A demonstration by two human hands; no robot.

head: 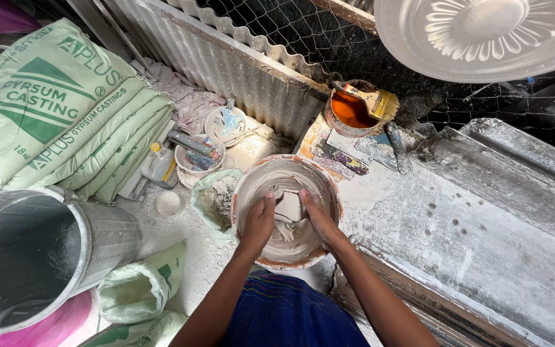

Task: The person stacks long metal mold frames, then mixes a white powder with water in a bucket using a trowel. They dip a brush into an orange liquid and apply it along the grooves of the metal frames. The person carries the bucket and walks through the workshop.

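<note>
Round plaster-caked bowl sat on the dusty floor at the corner of the white-crusted workbench, directly before the person. Both hands were down in the wet grey plaster inside it. Left hand and right hand pressed a pale lump between them, fingers together and curved on it; whether they gripped it firmly was hard to tell. Just beyond, an orange-filled pot carried a brush. Stacked green sacks lay far left, a metal bucket near left.
</note>
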